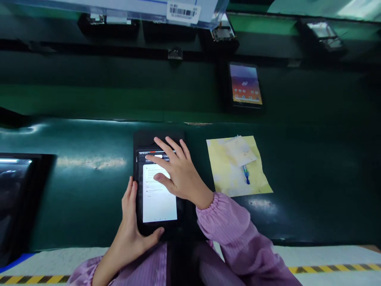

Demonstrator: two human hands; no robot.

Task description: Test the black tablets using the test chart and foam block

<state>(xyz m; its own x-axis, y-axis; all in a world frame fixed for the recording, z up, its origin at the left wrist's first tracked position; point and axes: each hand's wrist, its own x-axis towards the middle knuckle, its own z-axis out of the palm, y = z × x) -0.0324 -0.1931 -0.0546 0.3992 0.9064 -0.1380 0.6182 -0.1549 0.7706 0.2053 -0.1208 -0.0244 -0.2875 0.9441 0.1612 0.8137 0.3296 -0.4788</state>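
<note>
A black tablet [157, 202] with a lit white screen lies on the dark green bench surface [89, 186] in front of me. My left hand [131, 226] grips its lower left edge, thumb across the bottom bezel. My right hand [175, 169] hovers flat over the upper part of the screen, fingers spread, with the fingertips touching near the top bar. Both wrists wear purple sleeves.
A yellow cloth [229, 178] with a white card [240, 150] and a small blue-green pen [246, 174] lies to the right. A second lit tablet [245, 84] stands farther back. Another dark screen [14, 190] sits at the left edge. A barcode-labelled box [183, 11] hangs overhead.
</note>
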